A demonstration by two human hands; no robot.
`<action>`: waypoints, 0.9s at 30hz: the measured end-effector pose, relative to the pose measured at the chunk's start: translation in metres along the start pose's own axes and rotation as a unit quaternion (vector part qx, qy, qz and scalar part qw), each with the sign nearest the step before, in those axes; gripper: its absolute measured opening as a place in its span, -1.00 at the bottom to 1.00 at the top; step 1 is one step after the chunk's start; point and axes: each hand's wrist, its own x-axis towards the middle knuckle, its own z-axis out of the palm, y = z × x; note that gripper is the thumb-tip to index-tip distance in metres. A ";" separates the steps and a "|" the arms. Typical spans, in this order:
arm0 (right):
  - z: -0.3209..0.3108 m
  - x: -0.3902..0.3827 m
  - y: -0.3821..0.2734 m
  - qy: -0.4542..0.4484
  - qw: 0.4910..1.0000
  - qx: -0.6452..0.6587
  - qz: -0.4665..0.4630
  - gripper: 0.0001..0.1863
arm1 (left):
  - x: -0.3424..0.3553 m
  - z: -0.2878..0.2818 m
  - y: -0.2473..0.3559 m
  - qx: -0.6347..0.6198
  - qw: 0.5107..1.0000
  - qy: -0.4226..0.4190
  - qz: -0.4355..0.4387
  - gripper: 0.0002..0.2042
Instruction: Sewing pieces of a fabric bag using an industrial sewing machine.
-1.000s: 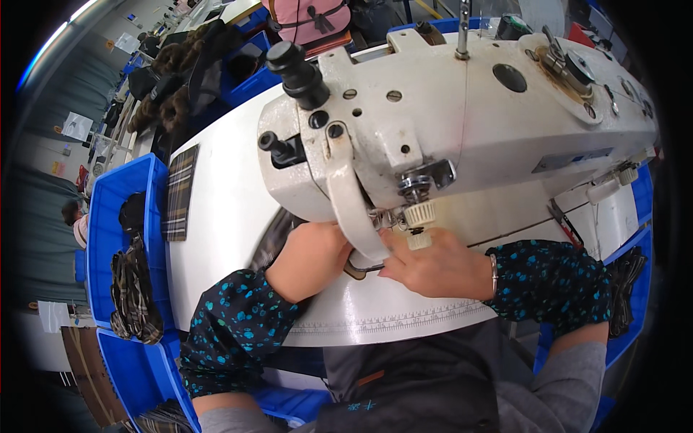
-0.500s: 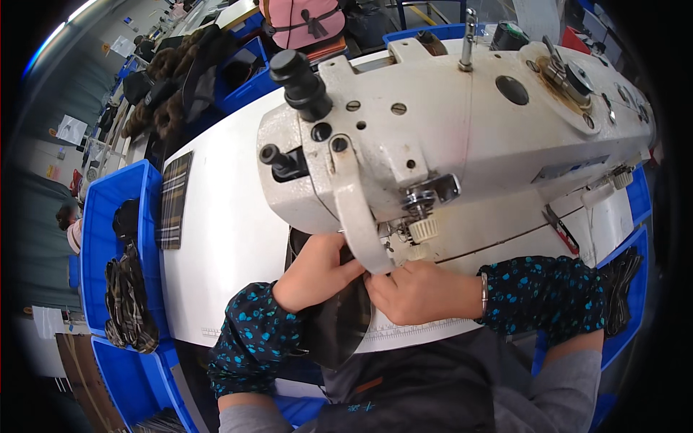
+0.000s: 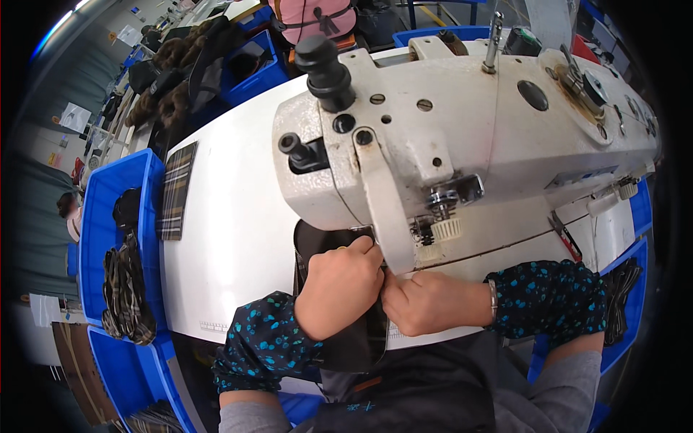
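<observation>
My left hand [image 3: 339, 289] is closed on a dark fabric piece [image 3: 339, 350], its fingertips just under the sewing machine head [image 3: 317, 187]. My right hand [image 3: 433, 303] is also closed on that piece, fingers curled at its right side below the pale curved lever [image 3: 390, 209]; its fingertips are partly hidden. The fabric lies across the white table [image 3: 224, 180] and over its front edge. The needle area is mostly hidden by the machine and my fingers.
Blue bins with plaid fabric [image 3: 126, 289] stand at left and right [image 3: 621, 296]. A plaid piece [image 3: 177, 191] lies on the table's left. Red-handled snips [image 3: 567, 238] lie right. Behind are dark furry items [image 3: 173, 79] and a pink bundle [image 3: 310, 18]. A person [image 3: 72, 216] sits far left.
Both hands have shifted toward me and slightly right, and the dark fabric has come down with them over the table's front edge. Most recently my left hand has turned, fingers more upright.
</observation>
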 end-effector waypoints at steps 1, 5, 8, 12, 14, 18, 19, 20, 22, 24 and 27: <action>-0.001 -0.001 0.000 -0.008 1.000 0.017 -0.001 -0.72 | 0.000 -0.001 0.003 -0.012 1.000 -0.020 -0.020 -0.77; 0.000 -0.006 -0.002 -0.011 1.000 0.004 0.003 -0.73 | 0.000 0.006 0.008 -0.019 0.999 -0.029 -0.038 -0.65; -0.001 -0.006 -0.001 0.000 1.000 -0.017 0.008 -0.73 | 0.001 0.005 0.009 -0.018 0.998 -0.039 -0.043 -0.68; 0.004 -0.008 0.001 -0.003 0.999 -0.020 0.035 -0.75 | 0.006 0.010 0.002 -0.033 0.999 -0.010 -0.037 -0.68; 0.003 -0.007 0.006 -0.014 0.999 -0.001 0.052 -0.75 | 0.008 0.010 -0.002 -0.044 0.998 -0.010 -0.037 -0.69; -0.010 -0.004 0.008 -0.062 0.996 -0.003 0.059 -0.83 | 0.005 -0.001 0.000 -0.056 0.997 -0.044 -0.041 -0.69; -0.011 -0.003 0.007 -0.060 0.996 -0.022 0.067 -0.89 | 0.003 -0.004 0.002 -0.058 0.997 -0.044 -0.040 -0.69; -0.011 -0.003 0.005 -0.061 0.996 -0.021 0.068 -0.89 | 0.000 -0.007 0.004 -0.061 0.995 -0.070 -0.045 -0.72; -0.012 -0.003 -0.001 -0.033 0.997 -0.067 0.025 -0.87 | -0.004 -0.006 0.007 -0.066 0.992 -0.097 -0.049 -0.75; -0.010 -0.005 -0.007 -0.052 0.996 -0.064 0.027 -0.85 | -0.009 -0.003 0.008 -0.057 0.993 -0.096 -0.044 -0.82; -0.010 -0.005 -0.009 -0.047 0.997 -0.051 0.043 -0.85 | -0.010 0.000 0.007 -0.060 0.995 -0.075 -0.030 -0.88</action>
